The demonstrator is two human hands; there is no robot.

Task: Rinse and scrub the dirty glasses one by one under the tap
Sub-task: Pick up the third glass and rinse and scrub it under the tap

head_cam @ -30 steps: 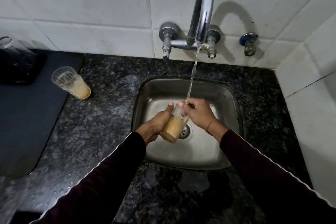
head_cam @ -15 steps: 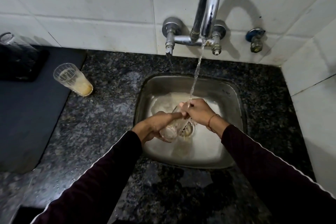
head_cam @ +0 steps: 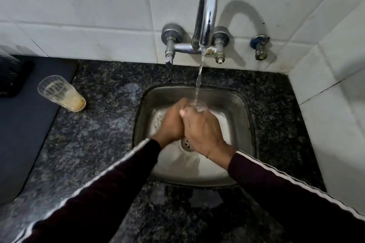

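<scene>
Running from curved chrome tap (head_cam: 206, 12), thin stream lands in clear glass (head_cam: 198, 105), rim up, held over square steel sink (head_cam: 244, 124). Only rim visible; body hidden. Left hand (head_cam: 171, 122) and right hand (head_cam: 203, 130) wrapped round glass, pressed together. Second glass (head_cam: 61, 93), ribbed, beige residue inside, stands on speckled granite counter (head_cam: 94, 134), well left of sink.

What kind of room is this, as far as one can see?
Most likely a home kitchen: a square steel sink set in a dark speckled granite counter, a chrome wall tap running, white tiles behind.
</scene>
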